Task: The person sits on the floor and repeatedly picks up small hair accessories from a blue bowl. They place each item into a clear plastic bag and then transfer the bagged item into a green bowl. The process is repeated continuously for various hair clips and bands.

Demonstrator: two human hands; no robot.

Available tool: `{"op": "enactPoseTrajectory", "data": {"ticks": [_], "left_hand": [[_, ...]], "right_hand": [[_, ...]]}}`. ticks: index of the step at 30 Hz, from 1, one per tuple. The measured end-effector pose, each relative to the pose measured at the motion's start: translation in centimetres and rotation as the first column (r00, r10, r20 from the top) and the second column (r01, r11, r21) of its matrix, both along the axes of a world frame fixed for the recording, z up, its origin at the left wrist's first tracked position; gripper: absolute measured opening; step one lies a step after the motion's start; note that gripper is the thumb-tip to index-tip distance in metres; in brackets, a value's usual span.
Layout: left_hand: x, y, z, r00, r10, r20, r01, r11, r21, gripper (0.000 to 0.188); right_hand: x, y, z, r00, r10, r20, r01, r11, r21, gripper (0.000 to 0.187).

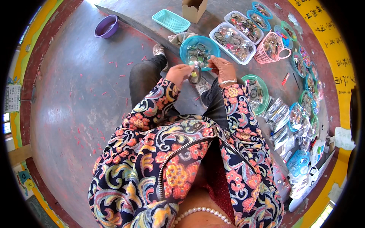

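Note:
In front of me my left hand [178,73] is closed in a pinch on a small clear packet [195,74], with something dark and a yellow-green spot inside. Close by on its right, my right hand [223,69] has its fingertips pressed together; what they hold, if anything, is too small to make out. Just beyond both hands stands a round teal basin [184,49] of clear packets with dark loop-shaped items in them. A green basin [265,102] with similar dark loops sits beside my right forearm.
Two white trays [243,60] of packets, a pink basket [265,57] and several small round baskets [298,64] line the right. Silvery packets [276,112] lie in a heap. A mint tray [171,21], cardboard box [193,11] and purple basin [99,31] stand farther off. Red bits litter the floor.

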State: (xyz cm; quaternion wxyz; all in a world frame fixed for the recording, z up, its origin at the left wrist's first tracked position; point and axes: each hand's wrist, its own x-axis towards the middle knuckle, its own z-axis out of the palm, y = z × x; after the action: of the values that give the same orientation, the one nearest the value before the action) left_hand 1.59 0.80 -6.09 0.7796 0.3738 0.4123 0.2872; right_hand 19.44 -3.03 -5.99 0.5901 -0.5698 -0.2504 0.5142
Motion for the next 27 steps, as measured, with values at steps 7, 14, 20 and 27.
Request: {"op": "enactPoseTrajectory", "data": {"ticks": [7,14,20,27], "left_hand": [[-0.5,0.9,-0.3,0.98,0.132,0.149,-0.124,0.99,-0.06,0.023],[-0.4,0.3,1.2,0.977,0.093,0.193,-0.078,0.994,-0.079,0.022],[-0.9,1.3,1.1,0.99,-0.119,0.078,0.122,0.992,-0.033,0.018],[-1.9,2.1,-0.4,0.974,-0.223,0.03,0.219,0.971,0.099,0.012]], "right_hand": [[-1.1,-0.2,0.1,0.875,0.479,0.068,-0.471,0.876,-0.107,0.025],[-1.1,-0.5,0.3,0.892,0.449,0.046,-0.443,0.89,-0.109,0.019],[-0.8,-0.5,-0.4,0.937,0.35,0.026,-0.349,0.937,-0.02,0.016],[-0.9,-0.4,-0.2,0.938,0.341,0.059,-0.34,0.94,-0.03,0.017]]}}
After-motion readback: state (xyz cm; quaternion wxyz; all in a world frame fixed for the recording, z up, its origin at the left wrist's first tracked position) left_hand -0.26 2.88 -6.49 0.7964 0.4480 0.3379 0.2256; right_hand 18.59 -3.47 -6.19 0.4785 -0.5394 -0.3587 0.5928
